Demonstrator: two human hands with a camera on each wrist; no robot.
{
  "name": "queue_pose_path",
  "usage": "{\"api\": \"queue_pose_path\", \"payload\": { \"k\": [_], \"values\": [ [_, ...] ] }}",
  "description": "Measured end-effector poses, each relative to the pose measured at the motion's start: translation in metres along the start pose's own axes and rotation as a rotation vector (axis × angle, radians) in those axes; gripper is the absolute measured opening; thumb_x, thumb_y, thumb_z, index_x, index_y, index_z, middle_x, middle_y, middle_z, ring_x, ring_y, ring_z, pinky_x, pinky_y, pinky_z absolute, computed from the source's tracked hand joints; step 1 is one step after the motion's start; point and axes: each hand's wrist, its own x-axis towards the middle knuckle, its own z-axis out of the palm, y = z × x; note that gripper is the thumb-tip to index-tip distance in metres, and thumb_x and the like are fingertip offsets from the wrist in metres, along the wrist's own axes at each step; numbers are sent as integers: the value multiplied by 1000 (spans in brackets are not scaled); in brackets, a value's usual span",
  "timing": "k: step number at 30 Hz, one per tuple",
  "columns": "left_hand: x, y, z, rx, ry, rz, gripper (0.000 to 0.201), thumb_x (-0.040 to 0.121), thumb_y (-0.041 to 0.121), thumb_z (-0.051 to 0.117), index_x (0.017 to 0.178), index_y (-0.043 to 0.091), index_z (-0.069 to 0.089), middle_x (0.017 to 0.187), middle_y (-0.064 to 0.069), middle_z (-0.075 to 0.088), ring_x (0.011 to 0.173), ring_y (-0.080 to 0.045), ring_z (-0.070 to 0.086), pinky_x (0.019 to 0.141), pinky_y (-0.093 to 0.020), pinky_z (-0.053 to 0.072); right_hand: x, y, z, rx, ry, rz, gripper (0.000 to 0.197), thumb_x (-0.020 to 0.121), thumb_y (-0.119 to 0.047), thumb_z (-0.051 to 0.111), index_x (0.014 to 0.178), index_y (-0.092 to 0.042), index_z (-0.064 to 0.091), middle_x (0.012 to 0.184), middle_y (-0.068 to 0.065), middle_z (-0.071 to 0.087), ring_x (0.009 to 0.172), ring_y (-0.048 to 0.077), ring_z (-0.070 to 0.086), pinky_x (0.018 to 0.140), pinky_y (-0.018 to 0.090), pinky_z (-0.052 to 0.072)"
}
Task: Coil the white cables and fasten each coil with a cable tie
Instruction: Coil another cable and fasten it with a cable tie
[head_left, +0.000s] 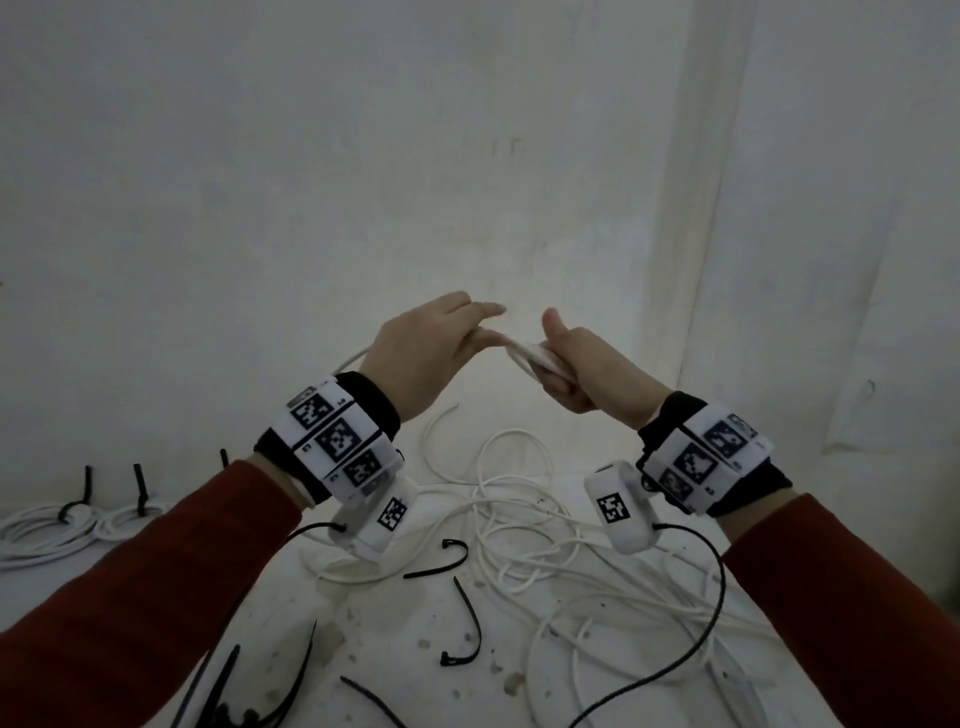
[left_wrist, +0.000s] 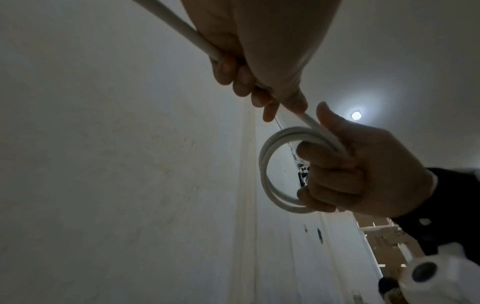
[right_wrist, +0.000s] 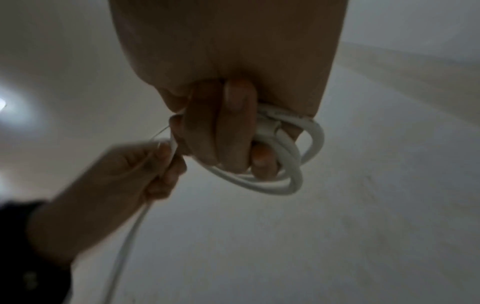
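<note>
Both red sleeves (head_left: 130, 597) rise from the bottom corners of the head view, lifting the hands to mid-frame above loose cable (head_left: 524, 525) and black ties (head_left: 467, 618) on the floor. Right hand (head_left: 587, 374), thumb up, curls its fingers through a small white coil (left_wrist: 270, 164), gripping it, while the left hand (head_left: 426, 348) closes its fingers around the cable's free length (left_wrist: 179, 28). Only the wrist views show the coil's two loops; the head view alone shows tied coils (head_left: 57, 525) at lower left.
</note>
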Motion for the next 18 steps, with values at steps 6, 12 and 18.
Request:
{"api": "queue_pose_path", "payload": {
  "k": [6, 12, 18],
  "values": [
    [13, 13, 9, -334, 55, -42, 54, 95, 51, 34, 94, 9, 68, 84, 6, 51, 73, -6, 49, 69, -11, 36, -4, -2, 3, 672, -62, -29, 67, 97, -56, 14, 44, -21, 32, 34, -8, 20, 31, 9, 15, 44, 28, 10],
    [25, 18, 3, -653, -41, -235, 35, 90, 49, 39, 71, 22, 49, 59, 14, 57, 59, -13, 50, 61, -27, 41, 1, -14, 12, 885, 80, -89, 62, 95, -58, 22, 45, -21, 27, 31, -7, 20, 28, 10, 13, 45, 29, 9],
    [23, 16, -2, -733, -9, -303, 32, 91, 52, 34, 66, 38, 49, 54, 11, 46, 55, -11, 43, 58, -28, 39, -1, -27, 24, 717, 249, -129, 53, 83, -61, 38, 60, -14, 48, 39, -4, 25, 32, 13, 23, 48, 30, 32]
  ]
}}
